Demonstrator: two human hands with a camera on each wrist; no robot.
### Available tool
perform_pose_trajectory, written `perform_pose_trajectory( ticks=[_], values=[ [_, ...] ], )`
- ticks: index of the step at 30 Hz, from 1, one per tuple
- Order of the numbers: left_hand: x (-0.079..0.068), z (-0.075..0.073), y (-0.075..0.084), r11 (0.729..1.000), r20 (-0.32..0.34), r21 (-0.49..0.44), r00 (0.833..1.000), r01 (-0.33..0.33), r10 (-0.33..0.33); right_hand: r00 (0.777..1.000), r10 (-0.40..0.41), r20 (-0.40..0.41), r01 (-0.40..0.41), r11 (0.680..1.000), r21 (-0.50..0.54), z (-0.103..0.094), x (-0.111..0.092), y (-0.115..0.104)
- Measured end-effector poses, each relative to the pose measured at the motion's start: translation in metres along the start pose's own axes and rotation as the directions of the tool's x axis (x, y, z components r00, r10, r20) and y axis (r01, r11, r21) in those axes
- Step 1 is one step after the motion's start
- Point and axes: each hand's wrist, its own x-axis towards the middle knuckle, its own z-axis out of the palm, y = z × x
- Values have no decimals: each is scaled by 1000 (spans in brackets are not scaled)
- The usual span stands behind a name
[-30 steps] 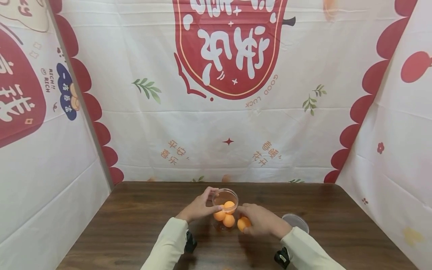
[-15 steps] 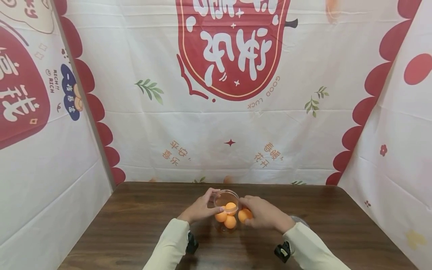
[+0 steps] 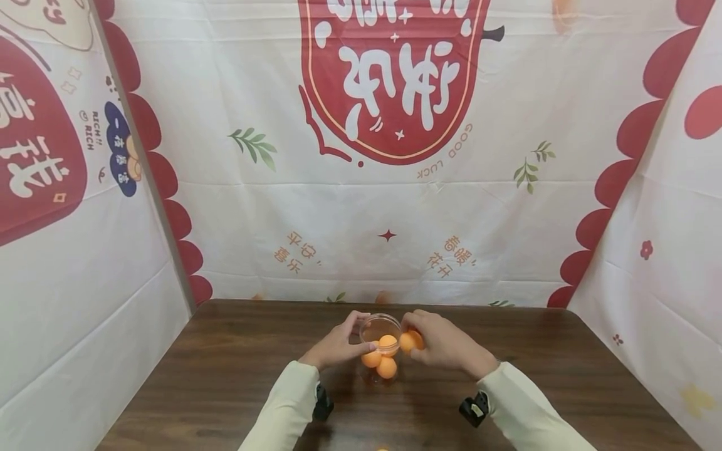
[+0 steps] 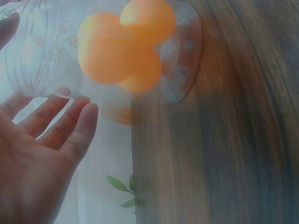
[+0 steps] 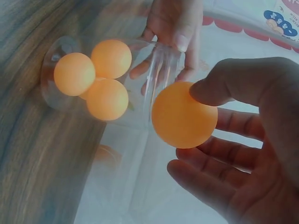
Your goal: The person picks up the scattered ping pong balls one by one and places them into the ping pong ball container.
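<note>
On the table a clear plastic jar [image 3: 381, 326] stands upright with its mouth uncovered. Several orange ping-pong balls [image 3: 386, 368] are piled low inside it. My left hand [image 3: 337, 346] holds the jar near its neck, thumb on the near side and fingers behind. Just right of the rim, my right hand [image 3: 445, 343] pinches another orange ping-pong ball [image 5: 180, 119] between thumb and fingers. In the right wrist view that ball overlaps the jar's threaded neck; whether they touch I cannot tell.
The dark wooden table [image 3: 242, 376] ends at a white printed cloth backdrop [image 3: 333, 213], with cloth walls on both sides. A sliver of something orange [image 3: 383, 449] shows at the bottom edge of the head view.
My right hand has risen with its ping-pong ball, from beside the jar's lower part to near its rim. The clear lid seen at right is now hidden behind the right arm. The left hand keeps its hold.
</note>
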Motion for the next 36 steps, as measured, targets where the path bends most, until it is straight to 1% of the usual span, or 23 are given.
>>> perform_pose_trajectory(
  ticks=[4, 10, 17, 21, 27, 32, 36],
  values=[
    [0, -1, 0, 1000, -1, 12, 1000, -3, 3, 999, -15, -50, 14, 1000, -14, 0, 3, 0],
    [-3, -2, -1, 1000, 11, -1, 1000, 14, -14, 996, -41, -80, 38, 999, -33, 2, 10, -3],
    [5, 3, 0, 1000, 44, -4, 999, 6, -6, 992, -40, -122, 32, 997, -65, 2, 8, -2],
    [6, 3, 0, 1000, 35, -11, 999, -3, 4, 988, -59, -142, 49, 996, -74, 4, 10, -3],
    [4, 1, 0, 1000, 50, -16, 999, 17, -16, 990, -59, -126, 50, 996, -74, 8, 14, -4],
    [4, -3, 2, 999, 37, 1, 998, 48, -48, 993, -43, -112, 36, 997, -67, 11, 20, -5],
    [1, -4, 1, 999, 31, 11, 998, 46, -47, 995, -35, -97, 30, 998, -54, 14, 24, -7]
  ],
)
